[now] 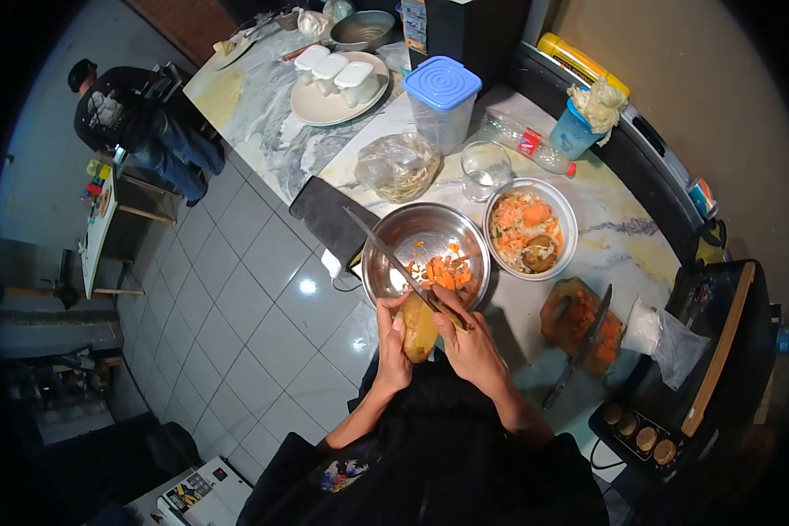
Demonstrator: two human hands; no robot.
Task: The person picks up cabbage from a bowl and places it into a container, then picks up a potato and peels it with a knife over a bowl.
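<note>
My left hand (395,346) is closed around a yellowish potato (420,337), partly peeled with some brown skin on it. In my right hand (472,346) is a knife (386,250), its long blade pointing up and left across the steel bowl. The blade's lower part lies against the top of the potato, and the fingers hide most of the handle. Just beyond both hands, the steel bowl (482,241) contains orange carrot pieces (450,273).
Right of the bowl are a white tub (572,254) of vegetables, a chopping board (552,307) with diced carrot and a second knife (593,337). Behind stand a glass (485,168), a blue-lidded container (443,92) and a plastic bottle (528,140). Another person (136,118) stands far left.
</note>
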